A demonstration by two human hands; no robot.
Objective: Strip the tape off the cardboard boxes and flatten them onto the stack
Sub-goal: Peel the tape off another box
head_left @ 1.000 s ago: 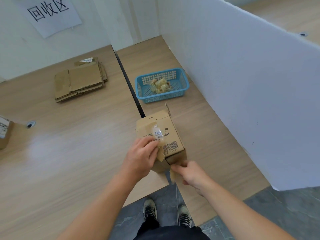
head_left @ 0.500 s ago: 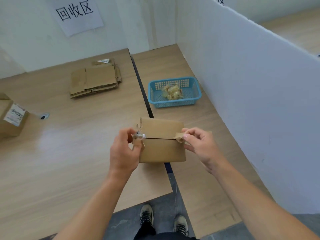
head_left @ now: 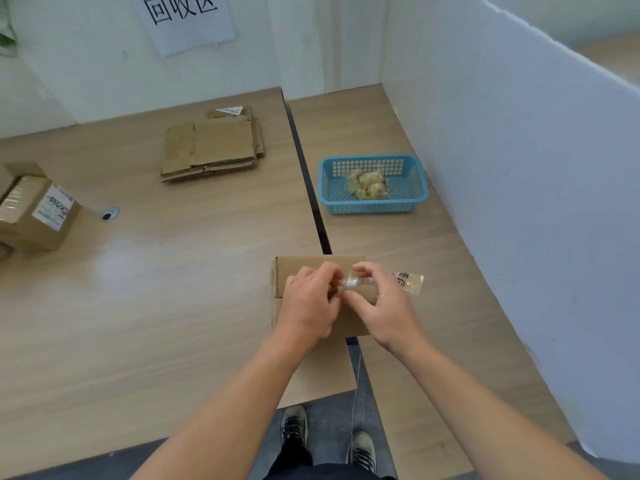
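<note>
A small cardboard box (head_left: 304, 265) sits at the table's front edge, over the gap between the two tabletops. Both hands meet above it. My left hand (head_left: 310, 304) pinches one end of a clear tape strip (head_left: 408, 282). My right hand (head_left: 382, 308) pinches the same strip by its crumpled middle, and the printed loose end sticks out to the right. The stack of flattened boxes (head_left: 213, 147) lies at the back of the left tabletop. Another taped box (head_left: 36, 211) with a white label stands at the far left.
A blue plastic basket (head_left: 372, 204) holding wads of peeled tape sits on the right tabletop. A white partition (head_left: 519, 168) walls off the right side. A dark gap (head_left: 306, 174) runs between the tabletops. A small round fitting (head_left: 110, 213) is set in the left tabletop.
The box was turned over, then my hands came together over it. The tape that ran along its seam is now lifted off, bunched between both hands.
</note>
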